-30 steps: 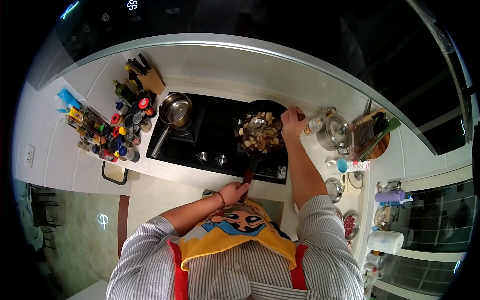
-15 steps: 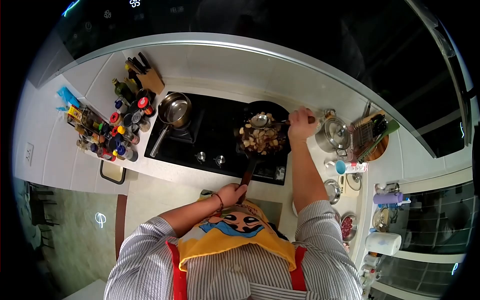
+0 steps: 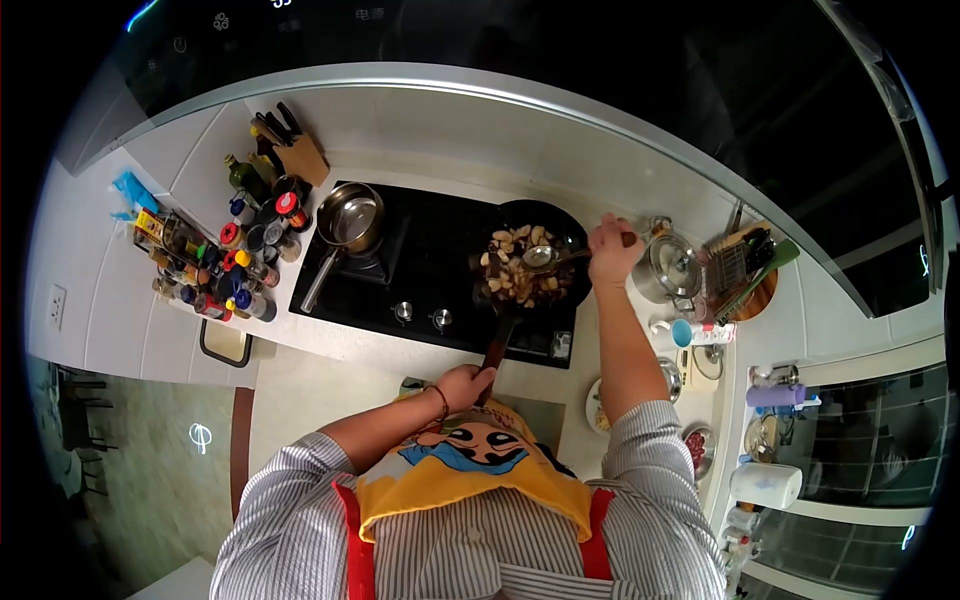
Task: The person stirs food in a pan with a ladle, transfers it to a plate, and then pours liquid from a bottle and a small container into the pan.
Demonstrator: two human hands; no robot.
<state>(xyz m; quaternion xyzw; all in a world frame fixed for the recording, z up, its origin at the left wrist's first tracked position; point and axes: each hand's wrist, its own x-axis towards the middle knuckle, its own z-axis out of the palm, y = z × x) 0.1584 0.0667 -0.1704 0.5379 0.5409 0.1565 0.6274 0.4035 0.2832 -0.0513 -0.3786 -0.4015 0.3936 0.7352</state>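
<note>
Right hand [image 3: 612,250] outstretched, fingers gripping ladle [image 3: 545,257] over wok [image 3: 530,265], left hand [image 3: 465,385] fingers wrapped around wok handle [image 3: 497,350]

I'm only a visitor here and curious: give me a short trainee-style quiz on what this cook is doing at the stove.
1. True or false: the left hand grips the pan handle.
2. What does the right hand hold over the dark frying pan? A) a knife B) a metal ladle C) a pot lid
3. Which vessel sits on the left side of the hob?
Key: 1 true; 2 B; 3 the steel saucepan.
</note>
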